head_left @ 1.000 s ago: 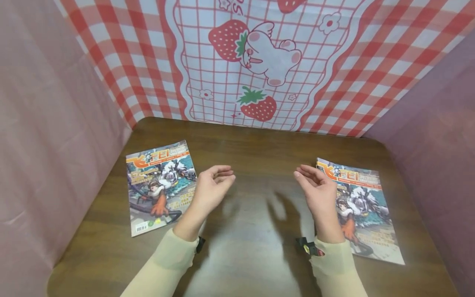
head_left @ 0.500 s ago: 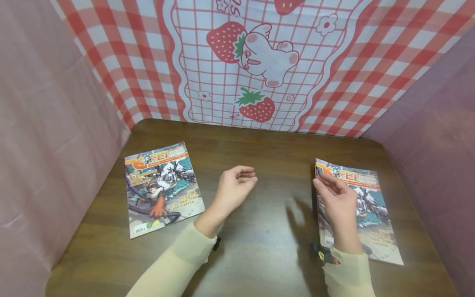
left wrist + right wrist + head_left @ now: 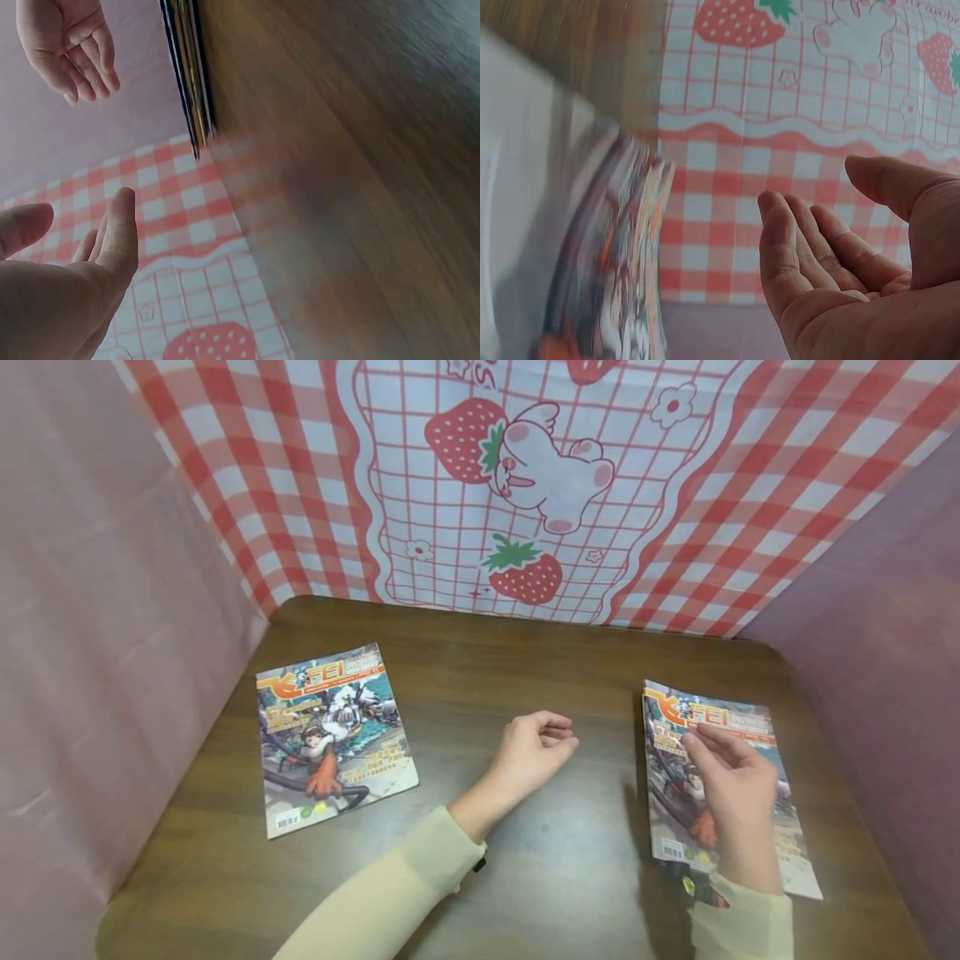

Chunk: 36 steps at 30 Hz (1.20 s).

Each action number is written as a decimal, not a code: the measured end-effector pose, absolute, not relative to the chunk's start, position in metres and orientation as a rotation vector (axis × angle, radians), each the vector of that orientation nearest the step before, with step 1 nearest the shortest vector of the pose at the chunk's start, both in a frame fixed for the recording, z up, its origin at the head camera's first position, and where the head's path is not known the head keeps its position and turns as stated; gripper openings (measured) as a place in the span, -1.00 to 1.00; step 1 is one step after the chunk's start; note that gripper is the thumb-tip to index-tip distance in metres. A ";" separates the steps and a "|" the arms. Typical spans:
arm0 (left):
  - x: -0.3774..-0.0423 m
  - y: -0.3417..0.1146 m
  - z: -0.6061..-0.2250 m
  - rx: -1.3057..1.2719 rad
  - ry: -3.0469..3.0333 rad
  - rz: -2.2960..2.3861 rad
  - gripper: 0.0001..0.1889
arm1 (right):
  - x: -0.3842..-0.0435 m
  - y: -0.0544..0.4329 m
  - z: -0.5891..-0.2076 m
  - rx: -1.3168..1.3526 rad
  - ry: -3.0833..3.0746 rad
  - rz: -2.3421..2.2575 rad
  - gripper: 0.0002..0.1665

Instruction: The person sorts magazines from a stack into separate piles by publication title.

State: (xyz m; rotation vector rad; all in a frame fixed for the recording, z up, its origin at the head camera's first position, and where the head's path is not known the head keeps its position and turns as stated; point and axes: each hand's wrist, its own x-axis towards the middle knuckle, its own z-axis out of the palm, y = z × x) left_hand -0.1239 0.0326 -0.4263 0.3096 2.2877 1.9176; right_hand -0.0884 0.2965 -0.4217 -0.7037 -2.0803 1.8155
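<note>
My left hand (image 3: 534,750) hovers over the middle of the table, its fingers loosely bent and holding nothing. To the right, my right hand (image 3: 738,781) is held above a magazine (image 3: 671,806) with a colourful cover, hiding part of it. Nothing is between the right hand's thumb and fingers, and the right wrist view shows a gap between the hand and the magazine's cover. Several layered edges (image 3: 189,75) show at that magazine's side in the left wrist view, like a small stack. A matching magazine (image 3: 330,743) lies at the left of the table, away from both hands.
The brown wooden table (image 3: 480,677) has rounded corners. Behind it hangs a red-and-white checked cloth (image 3: 292,518) with strawberries and a cartoon animal. Pinkish drapes (image 3: 127,635) close off the left side, and a similar drape (image 3: 877,635) closes off the right.
Both hands have moved to the right. The left hand has gone from beside the left magazine to mid-table; the right hand has passed further over the right magazine. Both magazines stay put.
</note>
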 end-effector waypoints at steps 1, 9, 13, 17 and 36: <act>-0.124 0.036 -0.427 0.313 2.291 1.905 -0.77 | -0.087 0.300 -0.422 -0.724 -2.075 1.822 -0.45; -0.119 0.064 -0.425 0.295 2.266 1.866 -0.80 | -0.076 0.326 -0.420 -0.811 -2.009 1.781 -0.44; -0.116 0.077 -0.426 0.291 2.283 1.829 -0.82 | -0.070 0.338 -0.421 -0.843 -1.987 1.757 -0.50; -0.115 0.088 -0.430 0.290 2.334 1.776 -0.82 | -0.064 0.353 -0.424 -0.964 -2.025 1.720 -0.40; -0.113 0.142 -0.431 0.220 2.374 1.580 -0.80 | -0.048 0.415 -0.429 -1.223 -2.523 1.218 -0.04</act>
